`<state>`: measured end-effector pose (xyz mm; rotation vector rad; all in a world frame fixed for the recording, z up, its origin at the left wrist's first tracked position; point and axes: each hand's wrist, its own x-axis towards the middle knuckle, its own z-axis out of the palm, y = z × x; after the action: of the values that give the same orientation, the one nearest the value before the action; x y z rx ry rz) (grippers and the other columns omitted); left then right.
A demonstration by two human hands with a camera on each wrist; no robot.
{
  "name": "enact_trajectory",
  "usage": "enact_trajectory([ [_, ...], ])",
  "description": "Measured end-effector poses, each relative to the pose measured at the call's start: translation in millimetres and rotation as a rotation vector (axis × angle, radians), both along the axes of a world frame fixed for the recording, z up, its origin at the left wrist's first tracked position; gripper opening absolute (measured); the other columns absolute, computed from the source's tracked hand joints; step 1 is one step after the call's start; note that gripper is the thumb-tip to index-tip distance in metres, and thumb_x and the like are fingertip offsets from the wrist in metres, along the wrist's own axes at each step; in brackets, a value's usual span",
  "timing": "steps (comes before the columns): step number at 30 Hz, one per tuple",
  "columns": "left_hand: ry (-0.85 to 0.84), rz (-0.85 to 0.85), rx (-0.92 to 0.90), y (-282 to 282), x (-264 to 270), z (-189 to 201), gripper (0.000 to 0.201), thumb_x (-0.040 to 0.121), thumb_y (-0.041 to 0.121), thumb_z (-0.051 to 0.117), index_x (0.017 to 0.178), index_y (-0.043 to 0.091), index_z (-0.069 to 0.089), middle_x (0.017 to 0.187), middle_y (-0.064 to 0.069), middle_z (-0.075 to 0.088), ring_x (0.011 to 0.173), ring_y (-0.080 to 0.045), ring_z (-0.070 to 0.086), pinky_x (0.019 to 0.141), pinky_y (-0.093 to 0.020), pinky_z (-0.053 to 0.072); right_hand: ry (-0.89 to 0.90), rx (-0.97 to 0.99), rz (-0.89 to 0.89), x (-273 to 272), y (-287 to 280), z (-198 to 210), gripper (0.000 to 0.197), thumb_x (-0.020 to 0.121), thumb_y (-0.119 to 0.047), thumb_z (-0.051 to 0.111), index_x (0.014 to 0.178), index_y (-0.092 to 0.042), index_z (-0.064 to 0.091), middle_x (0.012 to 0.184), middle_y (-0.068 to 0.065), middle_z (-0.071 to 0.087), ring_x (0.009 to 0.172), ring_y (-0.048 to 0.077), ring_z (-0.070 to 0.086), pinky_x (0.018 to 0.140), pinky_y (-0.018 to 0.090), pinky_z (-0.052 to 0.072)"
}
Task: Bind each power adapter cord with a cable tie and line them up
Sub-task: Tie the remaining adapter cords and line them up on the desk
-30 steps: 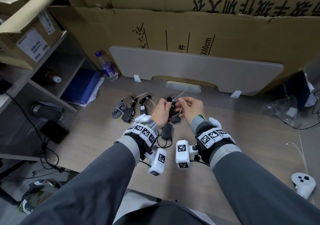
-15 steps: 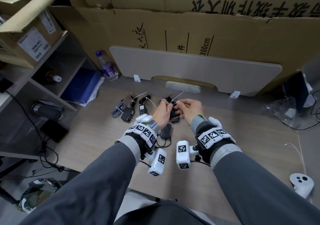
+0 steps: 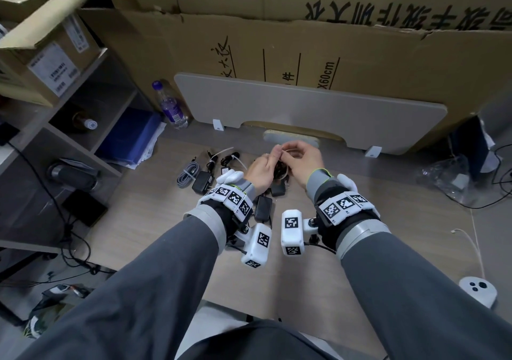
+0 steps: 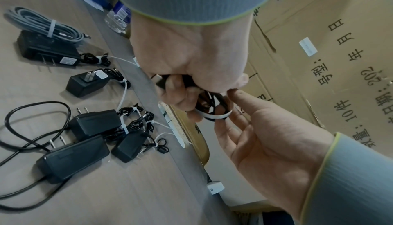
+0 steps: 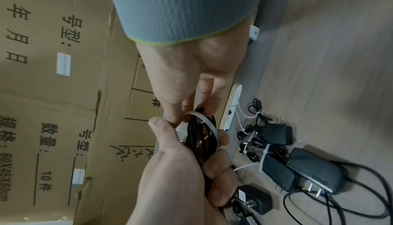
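Black coiled adapter cord (image 4: 209, 106) sat bunched in the left hand (image 3: 261, 170) above the wood-grain counter (image 3: 360, 238), as right hand (image 3: 300, 161) fingers pinched a white plastic cable tie (image 5: 209, 124) looped round it. Threading looked unfinished; next, apparently, cinching tight.

I see a white cable tie (image 4: 214, 120) around a black cord (image 5: 194, 138), black adapters (image 4: 93, 124), a grey cable bundle (image 4: 42, 22), grey sleeves (image 3: 171, 271).
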<state>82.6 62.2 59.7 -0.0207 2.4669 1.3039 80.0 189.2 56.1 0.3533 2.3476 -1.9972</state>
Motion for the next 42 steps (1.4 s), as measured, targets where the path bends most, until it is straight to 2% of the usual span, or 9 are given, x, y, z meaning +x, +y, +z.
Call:
enact_trajectory([
  [3,-0.114,-0.033,0.038,2,4,8,0.081,0.094,0.070,0.010,0.079,0.006,0.058,0.057,-0.003,0.054,0.051,-0.015,0.053,0.051,-0.025,0.039,-0.039,-0.013,0.031,4,-2,-5,0.019,0.090,-0.007,0.067,0.078,-0.022,0.065,0.080,-0.001,0.067,0.079,0.015,0.063,0.076,0.026,0.053],
  [5,-0.210,-0.071,0.106,-2,7,4,0.079,0.086,0.080,0.017,0.085,0.009,0.052,0.052,-0.002,0.040,0.040,-0.014,0.035,0.041,-0.019,0.025,-0.054,-0.024,0.054,6,-4,-6,0.012,0.090,-0.008,0.068,0.082,-0.017,0.067,0.079,-0.001,0.068,0.077,0.012,0.062,0.075,0.021,0.051],
  [13,-0.302,-0.228,0.348,-20,7,-1,0.034,0.103,0.041,0.040,0.096,0.008,0.046,0.060,-0.005,0.040,0.052,-0.016,0.030,0.043,-0.024,0.023,-0.081,-0.101,0.010,12,-1,0,0.005,0.088,-0.018,0.072,0.088,-0.012,0.073,0.078,-0.006,0.070,0.068,-0.001,0.061,0.070,0.011,0.049],
  [15,-0.314,-0.220,0.330,-23,3,-4,0.025,0.104,0.031,0.042,0.095,0.008,0.044,0.054,0.006,0.042,0.049,-0.014,0.030,0.042,-0.024,0.024,-0.079,-0.104,0.031,12,-2,2,0.009,0.088,-0.017,0.072,0.091,-0.009,0.073,0.079,-0.004,0.069,0.070,0.003,0.060,0.070,0.012,0.050],
  [19,-0.358,-0.122,0.170,-26,-7,-16,0.023,0.104,0.026,0.037,0.099,0.006,0.046,0.074,-0.012,0.051,0.048,-0.015,0.032,0.045,-0.026,0.024,-0.057,-0.085,0.040,12,-7,7,0.012,0.089,-0.017,0.072,0.092,-0.006,0.073,0.075,-0.007,0.068,0.064,-0.001,0.058,0.064,0.007,0.047],
  [23,-0.318,0.068,0.090,-33,-14,-30,0.024,0.101,0.019,0.038,0.106,-0.001,0.051,0.079,-0.011,0.066,0.047,-0.017,0.039,0.044,-0.022,0.031,-0.074,-0.189,0.064,7,-11,14,0.011,0.092,-0.016,0.067,0.087,-0.006,0.067,0.081,-0.003,0.075,0.072,0.004,0.067,0.074,0.018,0.053],
  [29,-0.258,0.166,0.047,-35,-25,-28,0.013,0.096,0.012,0.047,0.087,0.004,0.052,0.069,-0.015,0.052,0.052,-0.023,0.044,0.045,-0.027,0.033,-0.106,-0.283,0.027,11,-11,6,0.019,0.098,-0.013,0.058,0.079,-0.010,0.060,0.075,0.002,0.067,0.072,0.015,0.061,0.090,0.037,0.053],
  [34,-0.169,0.109,0.238,-28,-18,-16,0.006,0.096,0.012,0.050,0.093,0.012,0.055,0.079,-0.013,0.064,0.057,-0.019,0.059,0.043,-0.024,0.036,-0.154,0.053,0.104,11,1,-6,0.016,0.093,-0.027,0.065,0.085,-0.014,0.062,0.073,0.001,0.062,0.069,0.015,0.054,0.075,0.035,0.049],
  [42,0.084,-0.061,-0.042,-20,-14,-10,0.037,0.090,0.006,0.053,0.126,0.016,0.053,0.108,-0.001,0.065,0.071,-0.016,0.065,0.062,-0.028,0.054,-0.197,0.363,0.160,9,-3,-10,0.038,0.085,-0.055,0.065,0.097,-0.020,0.055,0.087,-0.008,0.060,0.080,0.014,0.057,0.072,0.031,0.043],
])
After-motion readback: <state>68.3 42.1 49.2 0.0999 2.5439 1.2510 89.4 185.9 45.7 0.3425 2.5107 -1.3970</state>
